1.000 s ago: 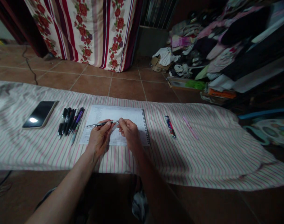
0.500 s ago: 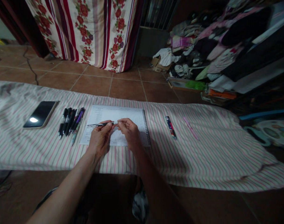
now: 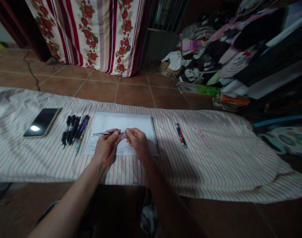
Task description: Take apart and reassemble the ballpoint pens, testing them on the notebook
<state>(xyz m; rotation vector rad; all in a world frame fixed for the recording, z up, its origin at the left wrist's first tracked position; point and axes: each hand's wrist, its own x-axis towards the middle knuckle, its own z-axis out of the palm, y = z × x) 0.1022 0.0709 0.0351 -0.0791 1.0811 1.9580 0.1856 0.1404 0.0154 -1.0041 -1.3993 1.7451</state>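
Observation:
Over a spiral notebook [image 3: 127,119] with printed or written pages, my left hand [image 3: 105,145] is closed around a slim black pen [image 3: 98,134]. The pen lies almost level, its thin silvery end pointing left. My right hand [image 3: 138,142] is pinched at the pen's right end, with a small gap between the two hands. Something pale and tiny seems to be at the right fingertips, too small to name. A bundle of several pens [image 3: 73,130], mostly black, lies left of the notebook. To the right are a dark patterned pen [image 3: 181,136] and a pink pen [image 3: 202,136].
A smartphone [image 3: 42,122] lies face up at the left on the striped cloth [image 3: 215,172]. Beyond the cloth are a tiled floor [image 3: 133,94], a floral curtain [image 3: 103,39] and a heap of clothes [image 3: 215,49]. A pale blue plastic item [image 3: 272,143] stands at the right.
My right fingers have drawn slightly apart from the pen's end, and a small gap shows there. My left hand keeps its hold. The view has shifted very slightly.

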